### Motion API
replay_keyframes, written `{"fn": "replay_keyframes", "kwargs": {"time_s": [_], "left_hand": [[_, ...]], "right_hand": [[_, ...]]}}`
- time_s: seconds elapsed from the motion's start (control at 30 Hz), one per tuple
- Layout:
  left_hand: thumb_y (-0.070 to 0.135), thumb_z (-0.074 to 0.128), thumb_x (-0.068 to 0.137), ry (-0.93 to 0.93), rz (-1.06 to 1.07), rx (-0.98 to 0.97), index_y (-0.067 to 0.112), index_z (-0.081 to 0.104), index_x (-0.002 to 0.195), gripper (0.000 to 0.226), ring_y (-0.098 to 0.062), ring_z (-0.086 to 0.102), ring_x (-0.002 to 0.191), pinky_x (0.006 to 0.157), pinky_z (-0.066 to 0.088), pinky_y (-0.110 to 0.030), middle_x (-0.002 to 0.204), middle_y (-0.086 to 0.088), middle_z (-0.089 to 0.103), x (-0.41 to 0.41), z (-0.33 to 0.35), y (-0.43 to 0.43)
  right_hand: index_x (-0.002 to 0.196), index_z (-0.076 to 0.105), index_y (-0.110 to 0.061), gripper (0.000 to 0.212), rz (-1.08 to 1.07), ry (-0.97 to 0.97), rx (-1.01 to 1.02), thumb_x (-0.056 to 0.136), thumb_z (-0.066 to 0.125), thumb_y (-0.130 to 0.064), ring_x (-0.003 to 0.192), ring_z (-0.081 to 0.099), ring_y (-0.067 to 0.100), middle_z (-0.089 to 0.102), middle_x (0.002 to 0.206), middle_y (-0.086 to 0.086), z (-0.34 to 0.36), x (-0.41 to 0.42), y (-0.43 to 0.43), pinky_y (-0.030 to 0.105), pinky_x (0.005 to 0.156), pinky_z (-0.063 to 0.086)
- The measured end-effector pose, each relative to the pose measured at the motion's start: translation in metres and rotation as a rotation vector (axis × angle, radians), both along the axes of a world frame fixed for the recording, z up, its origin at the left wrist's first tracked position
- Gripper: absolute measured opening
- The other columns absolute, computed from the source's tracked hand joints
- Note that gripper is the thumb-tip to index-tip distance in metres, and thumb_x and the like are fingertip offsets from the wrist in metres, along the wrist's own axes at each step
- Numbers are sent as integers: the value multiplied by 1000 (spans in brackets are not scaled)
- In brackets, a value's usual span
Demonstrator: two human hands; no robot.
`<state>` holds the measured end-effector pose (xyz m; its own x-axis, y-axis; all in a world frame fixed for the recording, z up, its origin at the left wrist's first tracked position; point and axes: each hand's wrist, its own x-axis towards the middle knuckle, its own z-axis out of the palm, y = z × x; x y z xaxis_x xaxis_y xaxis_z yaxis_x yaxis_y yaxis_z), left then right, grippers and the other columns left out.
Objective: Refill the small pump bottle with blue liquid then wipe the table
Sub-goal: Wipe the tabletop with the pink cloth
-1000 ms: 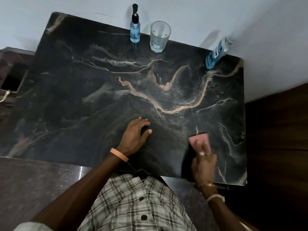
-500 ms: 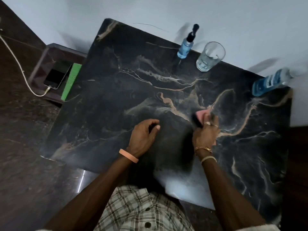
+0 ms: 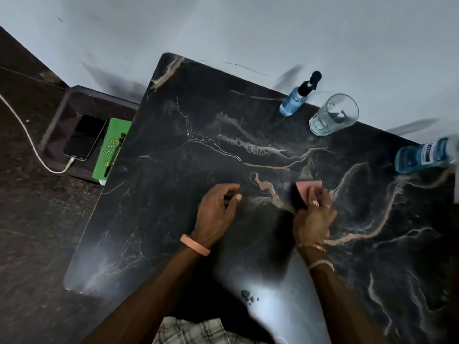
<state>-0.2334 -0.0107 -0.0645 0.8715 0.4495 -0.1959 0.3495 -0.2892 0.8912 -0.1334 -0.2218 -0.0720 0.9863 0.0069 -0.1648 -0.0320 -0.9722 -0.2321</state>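
Since the earlier frames the right hand [image 3: 313, 217] has carried the pink cloth [image 3: 308, 191] away from the near right corner toward the middle of the table [image 3: 173, 135], and it now lies between the pale veins at the centre. The left hand [image 3: 218, 210] has barely shifted; its grip is loosely curled and holds nothing, knuckles and fingertips resting on the stone as a brace. The right hand's grip is flat, fingers pressed straight down on the cloth rather than clutching it.

The small pump bottle [image 3: 295, 99] stands at the far edge by the wall, blue liquid inside and its black pump on, so the refill looks finished; wiping is the step in hand. Just beside it stands a clear glass [image 3: 332, 115], and the larger blue mouthwash bottle [image 3: 424, 157] stands near the right edge.

To wipe well, I would keep the palm flat so the whole cloth meets the stone, work in overlapping passes from the far side toward the near edge, and slow down close to the glass and bottles so a sweep does not tip them. Small dark specks [image 3: 248, 295] near the front edge probably need a pass too.
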Motion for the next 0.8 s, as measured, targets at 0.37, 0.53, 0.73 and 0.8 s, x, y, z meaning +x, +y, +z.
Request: {"fn": "replay_keyframes", "kwargs": {"time_s": [0.37,0.53,0.73,0.8], "left_hand": [[18,64,94,43,143,89,14,67,119,25,-12,63,103,91,53,-28,114,0,67,17,-3,30],[16,63,93,16,133,99,13,67,117,24,-13,63,100,90,53,-34,109,4,65,30,4,18],[10,62,93,-2,25,127,9,68,113,21,-21,63,102,93,50,-44,109,-6,69,18,7,-23],[9,65,90,-30,-134,183,8,71,107,17,-23,63,99,92,49,-44,105,-7,70,13,6,-46]], "right_hand": [[136,58,-10,46,964,-76,142,92,52,0,120,56,34,49,147,9,-6,3,82,46,99,46],[130,64,-16,51,424,-12,171,86,43,-4,122,49,33,56,141,4,-2,34,103,38,99,41],[128,65,-17,48,967,86,259,82,63,-3,131,51,26,59,137,2,-5,-39,12,49,108,38],[131,62,-21,53,888,63,207,84,63,1,132,50,28,53,143,-2,-8,-19,-38,46,110,36]]}}
